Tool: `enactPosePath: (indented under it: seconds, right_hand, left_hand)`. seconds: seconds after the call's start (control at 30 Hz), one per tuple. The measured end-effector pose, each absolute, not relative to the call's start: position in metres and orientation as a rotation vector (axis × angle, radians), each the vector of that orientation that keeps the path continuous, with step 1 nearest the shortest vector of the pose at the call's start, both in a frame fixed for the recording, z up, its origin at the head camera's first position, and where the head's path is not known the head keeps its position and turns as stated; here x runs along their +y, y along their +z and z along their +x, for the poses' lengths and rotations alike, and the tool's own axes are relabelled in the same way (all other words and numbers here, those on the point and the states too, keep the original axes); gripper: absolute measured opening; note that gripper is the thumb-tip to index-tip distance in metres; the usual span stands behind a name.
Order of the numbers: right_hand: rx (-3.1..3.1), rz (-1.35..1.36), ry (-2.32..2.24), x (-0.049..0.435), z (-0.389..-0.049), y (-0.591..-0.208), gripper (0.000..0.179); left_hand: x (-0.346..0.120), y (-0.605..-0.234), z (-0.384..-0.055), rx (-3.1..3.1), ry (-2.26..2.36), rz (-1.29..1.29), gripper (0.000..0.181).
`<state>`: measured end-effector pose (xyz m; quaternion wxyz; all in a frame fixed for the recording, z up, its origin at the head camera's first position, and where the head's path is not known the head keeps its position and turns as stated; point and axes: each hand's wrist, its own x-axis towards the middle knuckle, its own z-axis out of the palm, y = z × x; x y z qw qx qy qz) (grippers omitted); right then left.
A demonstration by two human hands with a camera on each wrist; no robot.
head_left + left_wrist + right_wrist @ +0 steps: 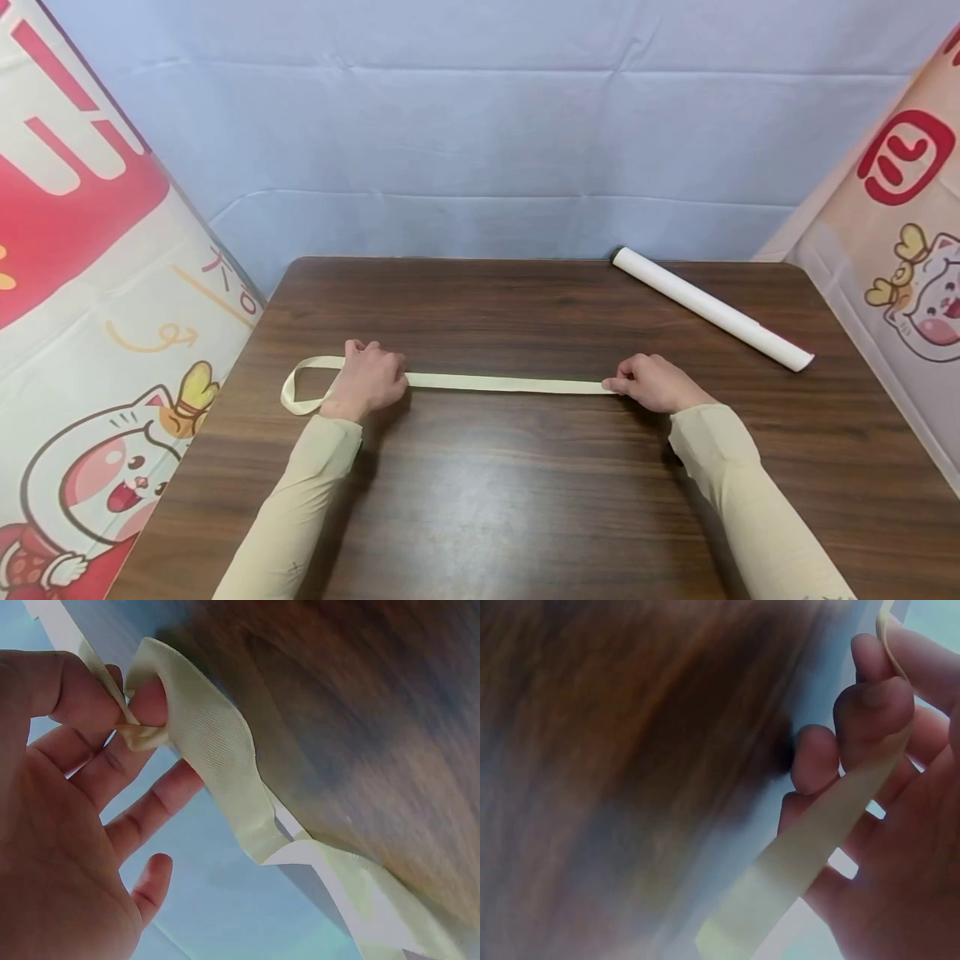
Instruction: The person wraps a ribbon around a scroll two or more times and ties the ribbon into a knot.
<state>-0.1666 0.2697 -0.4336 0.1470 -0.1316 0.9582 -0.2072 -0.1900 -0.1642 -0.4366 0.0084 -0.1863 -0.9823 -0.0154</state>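
A pale yellow ribbon (510,384) stretches nearly straight across the brown table between both hands. My left hand (367,380) pinches it with thumb and index finger; past that hand, its slack part forms a loop at the left. In the left wrist view the ribbon (217,735) folds and twists at the fingertips, while the other fingers are spread. At the opposite end, my right hand (654,383) pinches the ribbon. The right wrist view has a length of ribbon (802,847) slanting down from under the thumb, in front of the fingers.
A white tube-like roll (708,308) with a dark end lies diagonally at the table's back right. The wooden table (480,517) meets a pale blue cloth backdrop (480,142) behind. Printed cartoon panels (112,467) stand at both sides.
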Motion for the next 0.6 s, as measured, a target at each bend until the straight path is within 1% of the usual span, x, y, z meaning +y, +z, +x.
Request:
enactPosePath:
  seconds: [0.4, 0.6]
  right_hand:
    - [2.779, -0.321, -0.493, 0.280, -0.163, -0.433, 0.035]
    - [2.782, -0.271, -0.483, 0.287, -0.160, -0.433, 0.036]
  left_hand:
    - [-0.174, -0.439, -0.192, -3.043, -0.060, -0.555, 0.011]
    - [-0.179, -0.438, -0.194, -3.096, -0.074, -0.538, 0.018]
